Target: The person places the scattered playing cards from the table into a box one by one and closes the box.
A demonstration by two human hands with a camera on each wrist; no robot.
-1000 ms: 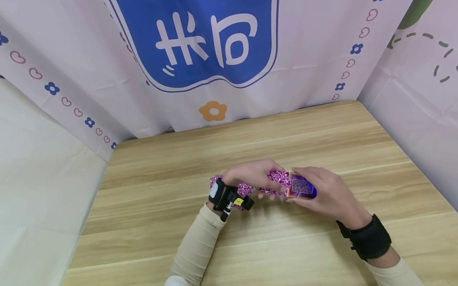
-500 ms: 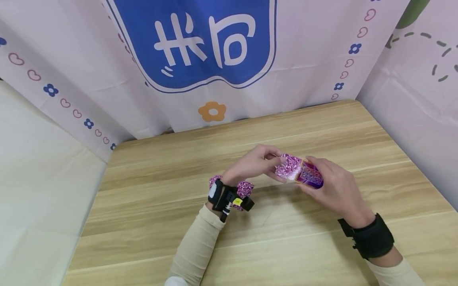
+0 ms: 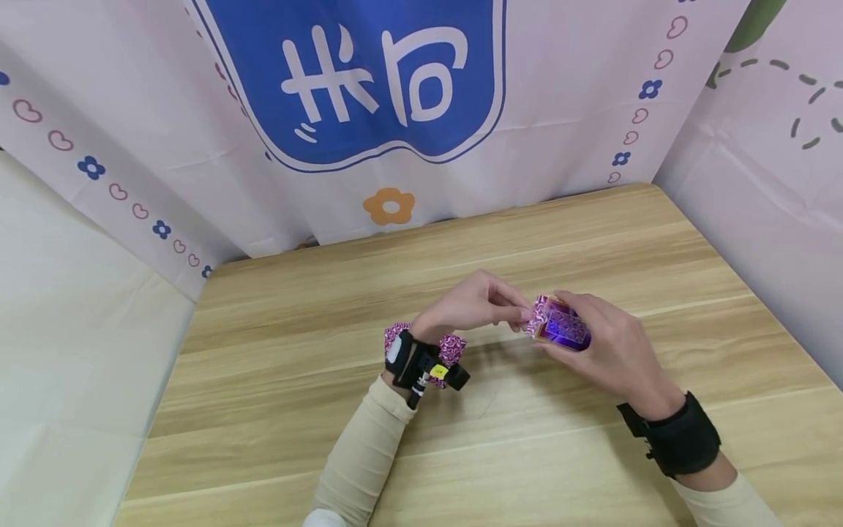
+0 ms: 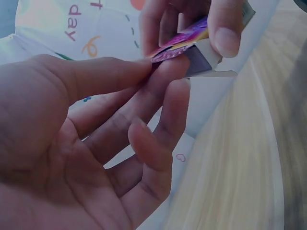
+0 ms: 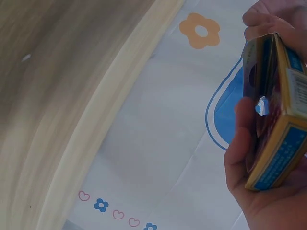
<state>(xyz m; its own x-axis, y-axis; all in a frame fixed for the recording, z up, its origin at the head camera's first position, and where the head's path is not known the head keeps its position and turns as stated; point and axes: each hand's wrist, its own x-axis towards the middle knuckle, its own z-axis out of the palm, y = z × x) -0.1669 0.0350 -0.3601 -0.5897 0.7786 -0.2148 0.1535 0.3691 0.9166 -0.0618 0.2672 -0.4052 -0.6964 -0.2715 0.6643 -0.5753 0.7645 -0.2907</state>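
A small purple card box with gold edging is gripped by my right hand above the table. Magenta-and-white patterned playing cards stick a short way out of its left end. My left hand pinches their outer edge between thumb and index finger; in the left wrist view the other fingers are loosely bent. How many cards are held is hidden. The right wrist view shows the box from its gold-and-blue edge, with fingers curled round it. More patterned cards lie on the table, partly covered by the left wrist.
The wooden table has light grain. White printed cloth hangs along its back, with more cloth at the sides. A black strap with a small camera sits on the left wrist, and a black band on the right.
Both hands rose from the table with the box and cards, the box shifting slightly right. The cards, first well out of the box, have slid mostly inside it.
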